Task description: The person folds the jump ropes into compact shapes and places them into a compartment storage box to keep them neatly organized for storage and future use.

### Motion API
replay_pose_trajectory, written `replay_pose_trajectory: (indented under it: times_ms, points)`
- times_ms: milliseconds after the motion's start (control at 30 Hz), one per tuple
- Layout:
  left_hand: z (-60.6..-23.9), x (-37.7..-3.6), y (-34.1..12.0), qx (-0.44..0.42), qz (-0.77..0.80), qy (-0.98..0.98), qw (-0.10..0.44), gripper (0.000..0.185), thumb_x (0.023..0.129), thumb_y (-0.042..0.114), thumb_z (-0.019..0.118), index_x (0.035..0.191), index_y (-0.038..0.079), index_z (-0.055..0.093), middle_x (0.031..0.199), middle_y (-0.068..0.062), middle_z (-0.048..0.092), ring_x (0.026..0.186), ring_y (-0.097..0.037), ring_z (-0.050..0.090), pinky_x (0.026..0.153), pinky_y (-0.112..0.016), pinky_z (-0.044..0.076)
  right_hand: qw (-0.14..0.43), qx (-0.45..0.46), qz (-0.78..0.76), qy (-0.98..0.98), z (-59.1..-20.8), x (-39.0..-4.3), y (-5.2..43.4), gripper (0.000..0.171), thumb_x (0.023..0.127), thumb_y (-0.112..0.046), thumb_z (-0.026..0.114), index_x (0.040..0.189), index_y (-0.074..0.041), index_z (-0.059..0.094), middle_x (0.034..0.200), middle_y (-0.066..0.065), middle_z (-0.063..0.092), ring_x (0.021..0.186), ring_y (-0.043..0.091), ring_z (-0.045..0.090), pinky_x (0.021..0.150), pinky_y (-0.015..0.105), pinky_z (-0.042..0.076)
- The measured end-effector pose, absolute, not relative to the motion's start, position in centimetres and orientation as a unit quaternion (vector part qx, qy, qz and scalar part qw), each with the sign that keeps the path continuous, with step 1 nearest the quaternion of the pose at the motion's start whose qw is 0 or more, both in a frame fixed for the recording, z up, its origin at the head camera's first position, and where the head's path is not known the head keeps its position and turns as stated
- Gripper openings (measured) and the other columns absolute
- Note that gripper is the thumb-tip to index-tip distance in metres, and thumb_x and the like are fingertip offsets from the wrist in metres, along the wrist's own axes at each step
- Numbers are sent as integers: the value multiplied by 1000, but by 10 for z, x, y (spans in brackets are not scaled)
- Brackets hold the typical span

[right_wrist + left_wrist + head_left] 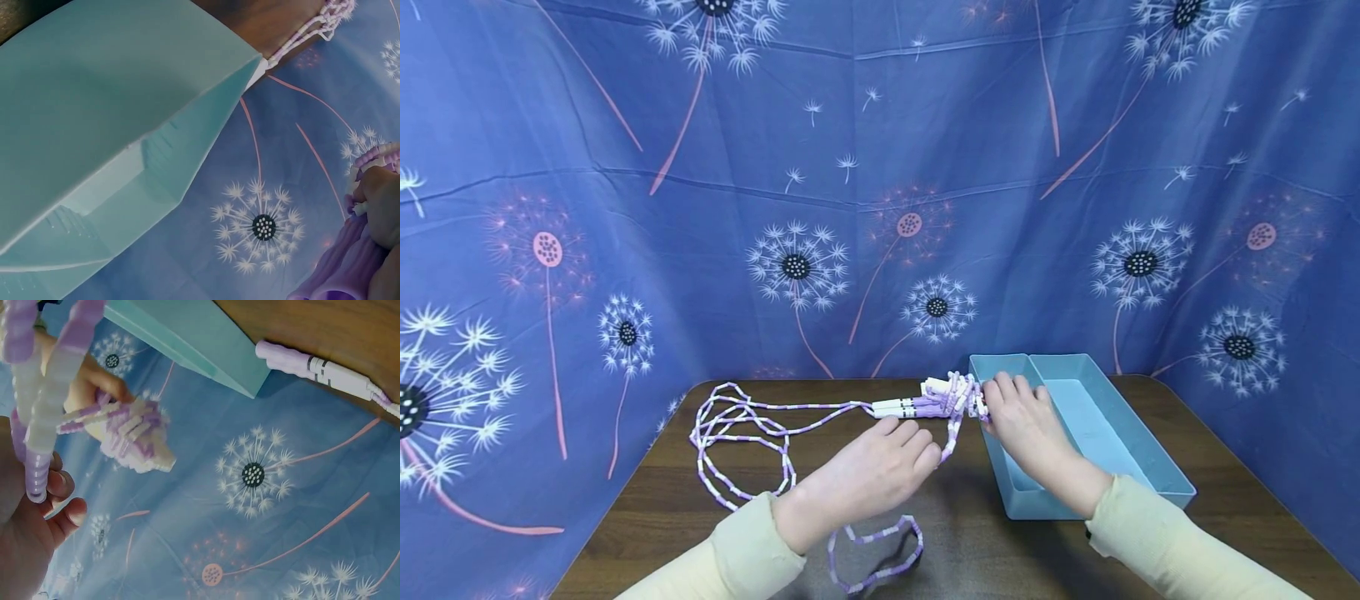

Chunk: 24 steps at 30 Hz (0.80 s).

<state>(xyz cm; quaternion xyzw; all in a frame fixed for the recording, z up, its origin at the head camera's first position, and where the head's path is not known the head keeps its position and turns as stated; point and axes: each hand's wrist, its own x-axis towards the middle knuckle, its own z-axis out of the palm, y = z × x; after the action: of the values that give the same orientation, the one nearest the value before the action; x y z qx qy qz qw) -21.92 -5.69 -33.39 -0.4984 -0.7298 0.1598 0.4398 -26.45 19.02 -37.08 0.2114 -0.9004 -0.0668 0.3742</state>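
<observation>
A purple-and-white beaded jump rope [741, 433] lies in loose loops on the left of the brown table [647, 508]. One handle [898, 407] rests on the table, also seen in the left wrist view as a handle [325, 369]. My right hand [1000, 402] grips a wound bundle of rope [955, 392] beside the left rim of the teal tray [1150, 475]. My left hand [925, 448] holds a rope strand [952, 433] that runs up to the bundle. The left wrist view shows that strand [37, 425] across my fingers [65, 515] and the bundle [134, 434].
The teal tray [112, 125] stands at the right of the table, near its back edge. A blue dandelion-print cloth [865, 192] walls in the back and both sides. More rope loops [880, 558] lie near the table's front edge.
</observation>
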Motion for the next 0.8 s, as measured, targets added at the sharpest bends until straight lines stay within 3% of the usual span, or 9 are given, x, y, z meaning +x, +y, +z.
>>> replay_pose_trajectory:
  times_ms: [233, 367, 500, 633, 700, 800]
  points:
    - [-322, -220, -57, -498, 178, -745, 407, 21, 97, 20, 34, 85, 17, 51, 77, 5, 50, 72, -13, 48, 64, -26, 36, 414, 257, -112, -866, -381, -266, 185, 51, 63, -31, 83, 92, -3, 52, 83, 10, 45, 72, 29, 45, 54, 38, 30]
    - [-315, -222, -59, -496, 188, -746, 403, 20, 97, 17, 34, 85, 16, 51, 79, 5, 50, 73, -13, 48, 65, -26, 36, 446, 291, -142, -834, -387, -267, 183, 40, 66, -25, 77, 88, -2, 53, 82, 10, 47, 67, 28, 43, 53, 37, 30]
    - [-309, -226, -61, -499, 185, -747, 399, 22, 97, 15, 32, 84, 15, 50, 77, 5, 47, 71, -13, 44, 64, -27, 34, 449, 319, -174, -816, -389, -265, 180, 21, 77, -20, 59, 89, -3, 55, 86, 10, 51, 67, 27, 43, 53, 37, 31]
    - [-305, -230, -62, -499, 190, -744, 402, 22, 97, 13, 31, 84, 15, 49, 80, 4, 49, 71, -13, 44, 65, -27, 34, 450, 350, -188, -800, -391, -261, 177, 26, 84, -22, 41, 92, -3, 58, 87, 10, 53, 67, 27, 45, 52, 37, 31]
    - [-303, -232, -63, -497, 192, -744, 404, 21, 96, 13, 33, 85, 15, 50, 82, 4, 50, 72, -14, 45, 66, -28, 35, 450, 364, -193, -793, -392, -259, 175, 27, 84, -25, 44, 94, -4, 58, 88, 10, 53, 69, 27, 46, 53, 37, 32]
    - [-300, -236, -64, -496, 187, -750, 395, 16, 95, 13, 38, 86, 15, 50, 83, 4, 51, 74, -15, 46, 67, -28, 35, 437, 383, -194, -790, -393, -255, 171, 35, 76, -33, 63, 97, -5, 58, 91, 9, 54, 74, 27, 48, 56, 37, 35]
